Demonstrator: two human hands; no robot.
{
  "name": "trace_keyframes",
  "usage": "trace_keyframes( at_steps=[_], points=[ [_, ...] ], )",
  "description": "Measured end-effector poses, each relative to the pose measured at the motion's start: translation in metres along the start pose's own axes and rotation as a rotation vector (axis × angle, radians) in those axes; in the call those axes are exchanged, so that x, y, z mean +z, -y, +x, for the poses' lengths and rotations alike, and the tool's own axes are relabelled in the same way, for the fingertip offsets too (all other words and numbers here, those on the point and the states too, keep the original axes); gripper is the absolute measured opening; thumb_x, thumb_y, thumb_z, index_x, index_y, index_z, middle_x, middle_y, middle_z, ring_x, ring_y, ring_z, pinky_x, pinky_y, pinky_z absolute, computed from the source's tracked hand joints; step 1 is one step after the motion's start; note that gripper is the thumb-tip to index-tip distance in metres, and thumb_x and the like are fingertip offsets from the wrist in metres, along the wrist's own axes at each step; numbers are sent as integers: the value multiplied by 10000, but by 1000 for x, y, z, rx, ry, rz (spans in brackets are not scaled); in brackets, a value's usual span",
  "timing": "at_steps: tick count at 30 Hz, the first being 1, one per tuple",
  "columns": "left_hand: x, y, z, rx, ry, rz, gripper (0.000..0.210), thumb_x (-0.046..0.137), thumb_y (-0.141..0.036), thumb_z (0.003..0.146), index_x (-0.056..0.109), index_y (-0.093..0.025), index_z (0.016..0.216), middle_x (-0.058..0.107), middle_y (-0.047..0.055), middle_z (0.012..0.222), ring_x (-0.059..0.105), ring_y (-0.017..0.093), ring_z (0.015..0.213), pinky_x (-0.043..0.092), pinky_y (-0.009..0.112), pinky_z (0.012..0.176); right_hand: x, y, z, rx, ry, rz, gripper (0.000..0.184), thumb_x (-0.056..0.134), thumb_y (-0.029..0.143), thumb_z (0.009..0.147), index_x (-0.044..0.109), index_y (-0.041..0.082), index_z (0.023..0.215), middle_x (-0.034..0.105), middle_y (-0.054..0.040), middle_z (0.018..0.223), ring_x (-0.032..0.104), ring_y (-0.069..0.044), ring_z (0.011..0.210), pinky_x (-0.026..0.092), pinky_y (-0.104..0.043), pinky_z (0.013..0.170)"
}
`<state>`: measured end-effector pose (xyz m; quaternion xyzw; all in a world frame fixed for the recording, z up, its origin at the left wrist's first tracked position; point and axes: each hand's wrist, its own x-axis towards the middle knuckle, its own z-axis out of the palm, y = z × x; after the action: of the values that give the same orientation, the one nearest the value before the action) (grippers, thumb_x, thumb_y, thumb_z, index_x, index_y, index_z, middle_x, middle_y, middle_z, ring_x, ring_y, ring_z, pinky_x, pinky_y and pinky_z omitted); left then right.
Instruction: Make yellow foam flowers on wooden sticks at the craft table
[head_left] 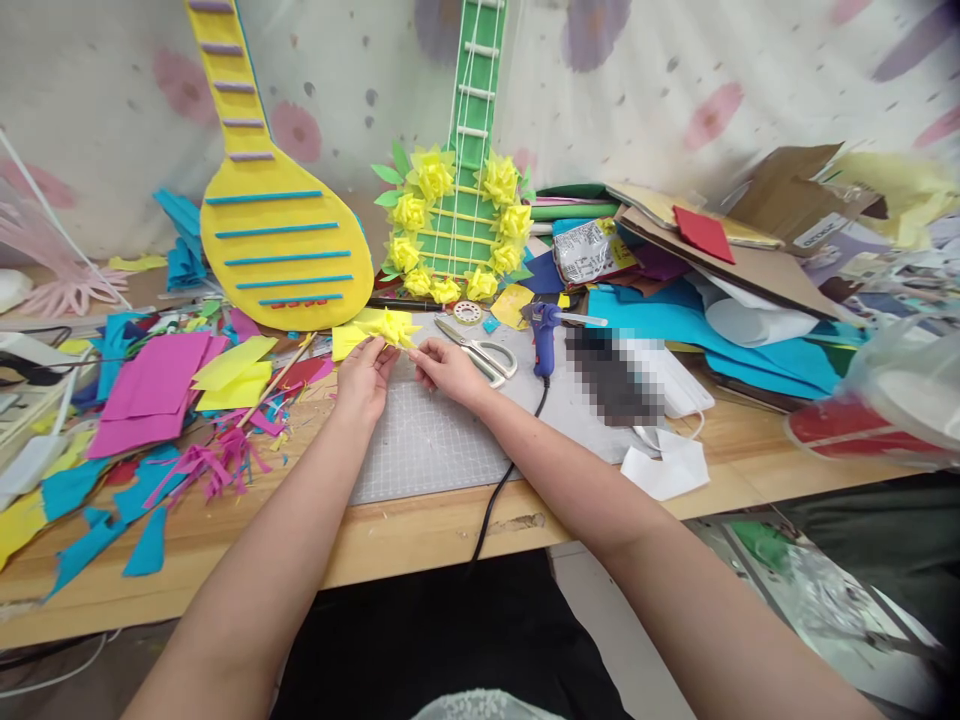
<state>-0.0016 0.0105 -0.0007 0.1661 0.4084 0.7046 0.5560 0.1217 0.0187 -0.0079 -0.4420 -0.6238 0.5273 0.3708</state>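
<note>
Over the grey cutting mat (420, 440), my left hand (367, 375) pinches a yellow paper flower (390, 326) by its underside. My right hand (446, 368) has its fingers pinched together at the flower's right edge; they seem to hold a petal tip. More yellow paper (346, 342) lies just behind my left hand. Close to the right hand lie silver scissors (484, 355), blades partly apart. A blue glue gun (543, 345) stands further right, its black cord running off the table's front edge.
Behind stand a yellow paper guitar (289, 240) and a green one (469, 215) ringed with yellow flowers. Coloured paper scraps (157, 390) cover the left side. Stacked blue sheets and cardboard (765, 270), a white mask (667, 375) and a red cup (862, 425) in plastic occupy the right.
</note>
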Motion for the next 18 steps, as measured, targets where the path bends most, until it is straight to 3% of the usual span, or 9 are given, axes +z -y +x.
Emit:
trace_keyframes(
  at_steps=[7,18],
  points=[
    [1,-1,-2,14,0,-19,99,562,-40,718,595,-131,696,656,9,705,617,77,671,504,217,749,1,-2,0,-5,5,12,154,511,287,816,501,162,725,544,48,535,472,-41,410,380,-153,397],
    [1,-5,-2,-62,-56,-3,79,566,-63,733,598,-131,709,661,14,707,624,85,641,517,226,726,-4,-3,0,-43,-24,-131,199,479,318,818,534,169,698,544,46,522,467,-50,412,381,-177,450]
  ],
)
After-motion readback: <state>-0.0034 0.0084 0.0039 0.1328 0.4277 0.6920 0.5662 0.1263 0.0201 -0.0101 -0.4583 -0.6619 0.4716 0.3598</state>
